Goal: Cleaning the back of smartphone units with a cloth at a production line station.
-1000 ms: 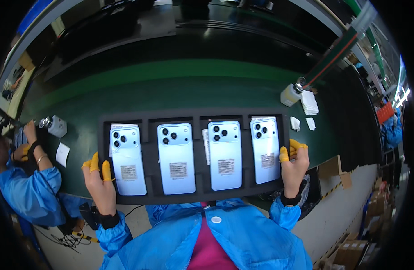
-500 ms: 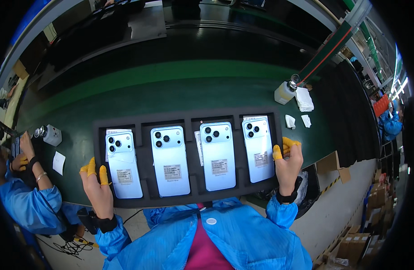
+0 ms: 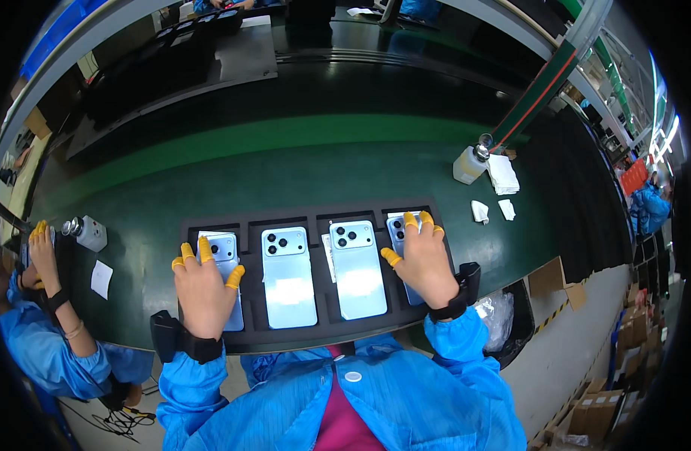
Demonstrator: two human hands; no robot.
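A black foam tray (image 3: 327, 334) with several compartments lies at the table's near edge. Light-blue phones lie in it, camera side up. Over the leftmost phone (image 3: 224, 246) rests my left hand (image 3: 205, 297), fingers apart in yellow finger cots. My right hand (image 3: 427, 267) lies likewise across the rightmost phone (image 3: 395, 231), thumb spread, covering most of it. Between my hands are two uncovered phones, the left-middle one (image 3: 287, 259) and the right-middle one (image 3: 358, 259); glare whitens their lower backs. White printed slips (image 3: 328, 255) peek out beside some phones.
A pump bottle (image 3: 469, 167), stacked white wipes (image 3: 503, 174) and crumpled pieces (image 3: 479, 212) sit to the right. At left are another pump bottle (image 3: 88, 233), a white paper (image 3: 101, 279) and a co-worker's arm (image 3: 60, 301). A bin (image 3: 515, 316) stands below the right edge.
My hands have left the tray's two sides and come inward onto the outer phones. The tray sits slightly differently in view. Labels visible on the middle phones' backs no longer show under the glare.
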